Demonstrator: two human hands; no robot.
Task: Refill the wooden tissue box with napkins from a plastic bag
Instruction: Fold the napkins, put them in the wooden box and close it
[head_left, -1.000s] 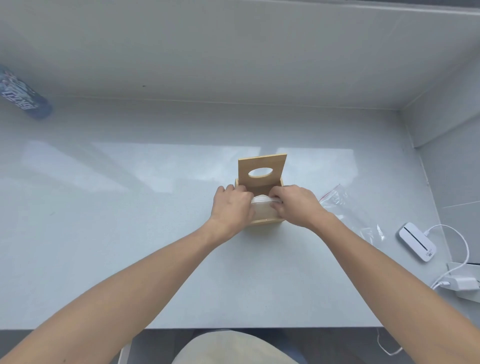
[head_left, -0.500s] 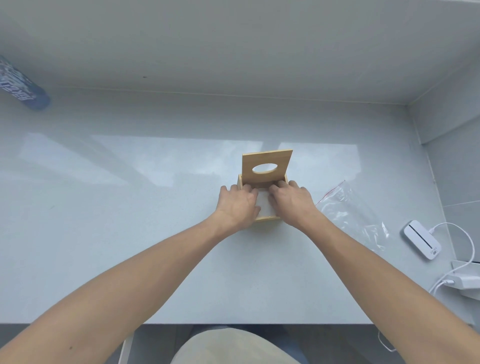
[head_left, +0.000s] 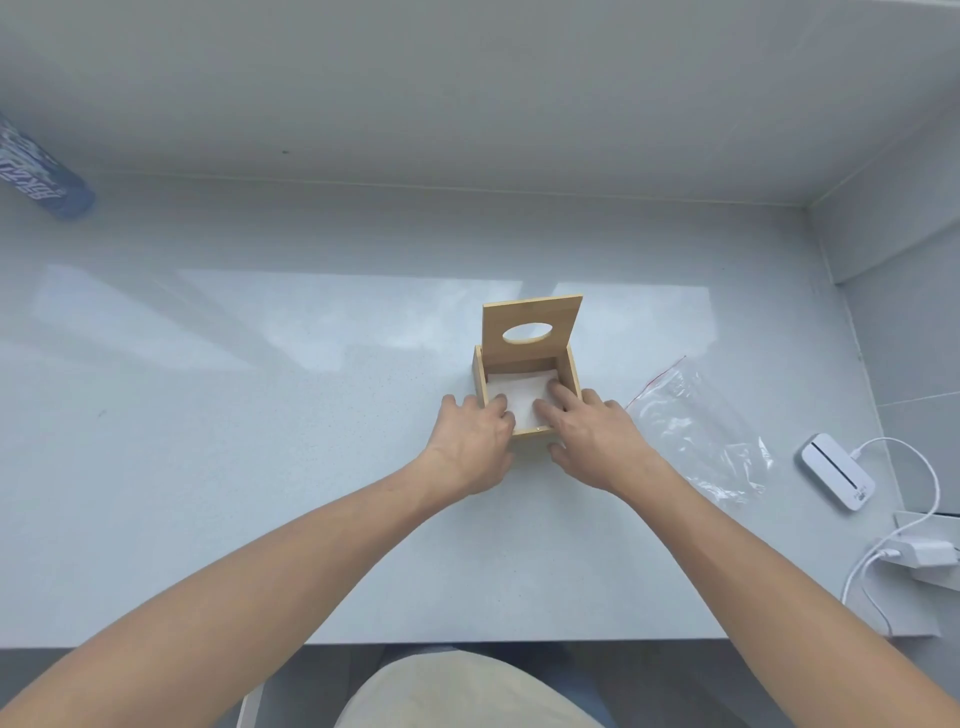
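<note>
Now the white napkins (head_left: 521, 397) lie flat and low inside the wooden tissue box (head_left: 526, 387), where a second ago they bulged up under both hands as a rounded stack near the rim. The left hand (head_left: 475, 441) has slid back so that its fingertips only reach over the near-left corner of the box, spread and flat, gripping nothing; the right hand (head_left: 589, 441) has also flattened, its fingers (head_left: 558, 397) pressing down on the right part of the napkins with the thumb outside the front wall. The view has tipped a little, so more of the inside of the box shows than before. The near wall of the box is mostly covered by the two hands, and how deep the stack goes cannot be told. The box is square, pale bamboo-coloured wood with visible grain, and its hinged lid (head_left: 531, 332) stands upright at the back with an oval hole cut through it. It sits near the middle of a glossy, faintly speckled pale grey counter (head_left: 260, 467). Just to the right lies the plastic bag (head_left: 696, 431), clear, crinkled and flattened, with a thin red line at its mouth. Farther right rests a white rounded device (head_left: 837, 478) with a cable (head_left: 930, 483) attached, and a blue printed bottle (head_left: 36, 176) is cut off by the left edge.
</note>
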